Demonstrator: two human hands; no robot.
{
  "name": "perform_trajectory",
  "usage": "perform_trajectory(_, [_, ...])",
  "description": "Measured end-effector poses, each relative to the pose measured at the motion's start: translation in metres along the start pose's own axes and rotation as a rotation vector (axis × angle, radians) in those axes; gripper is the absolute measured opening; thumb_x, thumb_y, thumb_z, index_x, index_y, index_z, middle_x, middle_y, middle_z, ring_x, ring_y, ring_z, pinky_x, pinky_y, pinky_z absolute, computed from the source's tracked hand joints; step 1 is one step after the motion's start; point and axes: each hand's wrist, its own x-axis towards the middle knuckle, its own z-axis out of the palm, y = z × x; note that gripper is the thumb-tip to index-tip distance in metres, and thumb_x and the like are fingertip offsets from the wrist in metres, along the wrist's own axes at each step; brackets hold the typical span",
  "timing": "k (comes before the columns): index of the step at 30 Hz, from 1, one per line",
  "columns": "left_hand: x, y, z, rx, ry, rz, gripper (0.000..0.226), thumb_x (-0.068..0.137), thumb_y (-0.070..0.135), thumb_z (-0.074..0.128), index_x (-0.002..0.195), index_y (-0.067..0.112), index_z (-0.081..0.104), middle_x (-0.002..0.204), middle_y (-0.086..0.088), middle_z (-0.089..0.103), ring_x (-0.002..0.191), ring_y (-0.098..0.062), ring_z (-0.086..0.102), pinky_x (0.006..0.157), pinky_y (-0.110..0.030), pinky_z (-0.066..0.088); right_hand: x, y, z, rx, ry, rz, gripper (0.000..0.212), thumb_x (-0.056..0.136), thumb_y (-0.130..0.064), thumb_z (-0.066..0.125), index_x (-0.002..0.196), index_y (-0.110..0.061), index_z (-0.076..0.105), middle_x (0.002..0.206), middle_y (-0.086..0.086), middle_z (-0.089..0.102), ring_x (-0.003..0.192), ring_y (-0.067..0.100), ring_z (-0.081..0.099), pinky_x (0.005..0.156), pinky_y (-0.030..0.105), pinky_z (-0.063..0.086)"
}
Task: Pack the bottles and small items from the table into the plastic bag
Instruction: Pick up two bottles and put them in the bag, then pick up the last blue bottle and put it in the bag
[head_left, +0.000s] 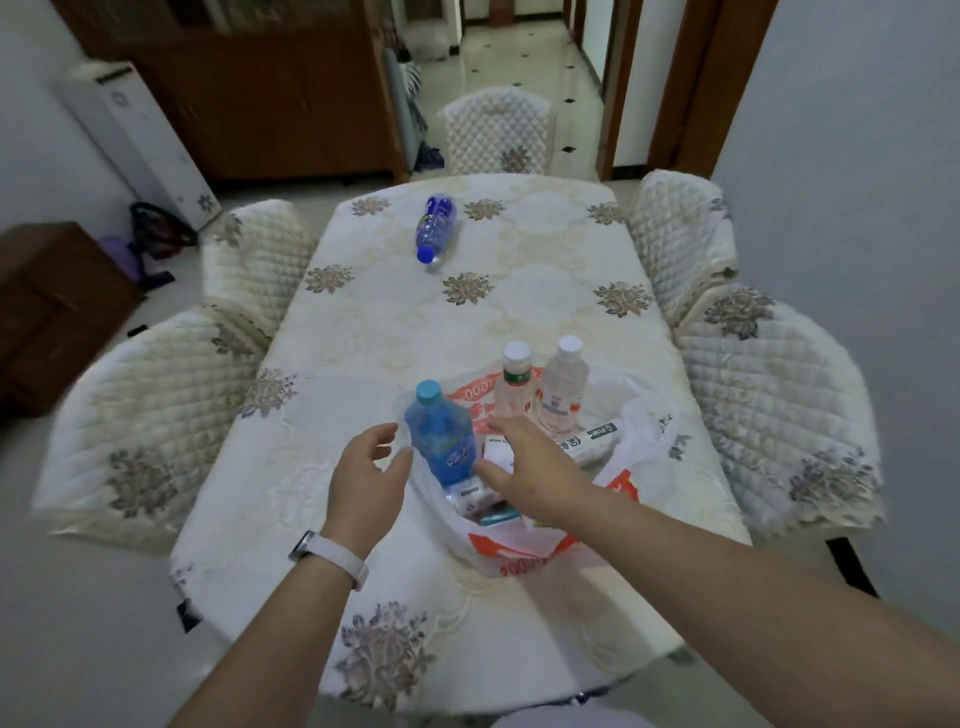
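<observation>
A: So, where does the loose bottle (436, 226) lie?

B: Flat on its side, far up the tabletop (363, 364), well apart from everything else. Its long axis runs roughly away from the person, with the blue cap nearest them and tipped a shade to their left.

A: And the bag (519, 553)?

B: Close to the near edge, mouth open. A pale blue bottle (439, 436) stands upright at its left side, and two clear bottles (563, 395) with white caps stand behind. A long white pack (592, 441) and some small boxes (470, 496) lie among them.

A: The grips?

B: Both are apart, fingers loosely spread, clamped on nothing. The left grip (369, 473) hovers just beside the pale blue bottle; I can't tell whether it touches. The right grip (524, 467) hangs over the bag's contents.

A: Which one goes for the loose bottle?

B: My guess is the left. The bottle lies ahead and a little to that side, while the right one would have to clear the upright bottles. Either must reach well forward. I'd take it across its width, since a bottle lying flat could roll.
</observation>
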Motion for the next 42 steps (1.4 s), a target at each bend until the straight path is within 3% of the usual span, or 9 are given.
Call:
perform_trajectory(6, [-0.064, 0.016, -0.012, 0.232, -0.017, 0.133, 0.037, 0.092, 0.023, 0.063, 0.128, 0.019, 0.058, 0.12, 0.011, 0.053, 0.115, -0.009, 0.05, 0.096, -0.026, 0.039, -0.048, 0.001, -0.019, -0.258, 0.081, -0.277, 0.056, 0.095, -0.046, 0.051, 0.143, -0.018, 0.046, 0.144, 0.002, 0.049, 0.129, 0.022, 0.045, 0.106, 0.036, 0.034])
perform_trajectory(9, [-0.092, 0.014, -0.021, 0.41, -0.04, 0.229, 0.04, 0.093, 0.027, 0.062, 0.132, 0.019, 0.057, 0.133, 0.005, 0.054, 0.125, -0.014, 0.046, 0.105, -0.026, 0.035, -0.062, 0.0, -0.013, -0.3, 0.13, -0.403, 0.049, 0.089, -0.043, 0.057, 0.126, -0.011, 0.062, 0.126, 0.008, 0.063, 0.113, 0.027, 0.058, 0.096, 0.039, 0.044])
perform_trajectory(11, [-0.108, 0.009, -0.03, 0.508, -0.045, 0.29, 0.042, 0.092, 0.031, 0.06, 0.132, 0.017, 0.058, 0.138, 0.0, 0.054, 0.129, -0.018, 0.045, 0.107, -0.026, 0.031, -0.068, -0.006, -0.007, -0.305, 0.117, -0.417, 0.05, 0.087, -0.046, 0.05, 0.119, -0.011, 0.065, 0.121, 0.008, 0.065, 0.108, 0.028, 0.06, 0.092, 0.04, 0.048])
perform_trajectory(16, [-0.127, -0.004, -0.061, 0.631, -0.004, 0.369, 0.054, 0.089, 0.047, 0.048, 0.13, 0.014, 0.061, 0.136, -0.007, 0.057, 0.125, -0.024, 0.051, 0.103, -0.035, 0.04, -0.077, -0.037, 0.009, -0.36, 0.063, -0.494, 0.056, 0.089, -0.052, 0.043, 0.122, -0.012, 0.062, 0.125, 0.009, 0.062, 0.112, 0.03, 0.058, 0.093, 0.044, 0.048])
perform_trajectory(22, [-0.128, -0.043, -0.113, 0.722, 0.058, 0.377, 0.05, 0.09, 0.046, 0.048, 0.13, 0.018, 0.06, 0.136, -0.006, 0.057, 0.125, -0.028, 0.053, 0.099, -0.047, 0.047, -0.065, -0.087, 0.031, -0.476, 0.065, -0.616, 0.053, 0.09, -0.053, 0.045, 0.123, -0.015, 0.06, 0.128, 0.007, 0.061, 0.114, 0.031, 0.057, 0.093, 0.043, 0.048])
perform_trajectory(28, [-0.113, -0.108, -0.199, 0.756, 0.129, 0.363, 0.049, 0.089, 0.043, 0.048, 0.128, 0.016, 0.062, 0.133, -0.009, 0.059, 0.121, -0.031, 0.056, 0.095, -0.05, 0.048, -0.034, -0.171, 0.099, -0.599, 0.005, -0.661, 0.057, 0.092, -0.056, 0.04, 0.131, -0.018, 0.057, 0.135, 0.007, 0.058, 0.122, 0.032, 0.054, 0.101, 0.044, 0.043])
perform_trajectory(33, [-0.087, -0.165, -0.284, 0.751, 0.228, 0.365, 0.045, 0.087, 0.04, 0.05, 0.125, 0.017, 0.061, 0.128, -0.008, 0.06, 0.116, -0.029, 0.056, 0.095, -0.045, 0.046, -0.007, -0.26, 0.171, -0.624, -0.008, -0.752, 0.054, 0.091, -0.054, 0.044, 0.127, -0.016, 0.06, 0.131, 0.008, 0.06, 0.117, 0.032, 0.056, 0.097, 0.043, 0.046])
perform_trajectory(42, [-0.067, -0.25, -0.413, 0.787, 0.317, 0.276, 0.046, 0.087, 0.04, 0.053, 0.126, 0.017, 0.061, 0.132, -0.009, 0.059, 0.12, -0.031, 0.055, 0.099, -0.047, 0.045, 0.032, -0.386, 0.266, -0.619, -0.028, -0.864, 0.054, 0.09, -0.052, 0.044, 0.126, -0.016, 0.061, 0.13, 0.008, 0.062, 0.117, 0.031, 0.056, 0.098, 0.042, 0.045])
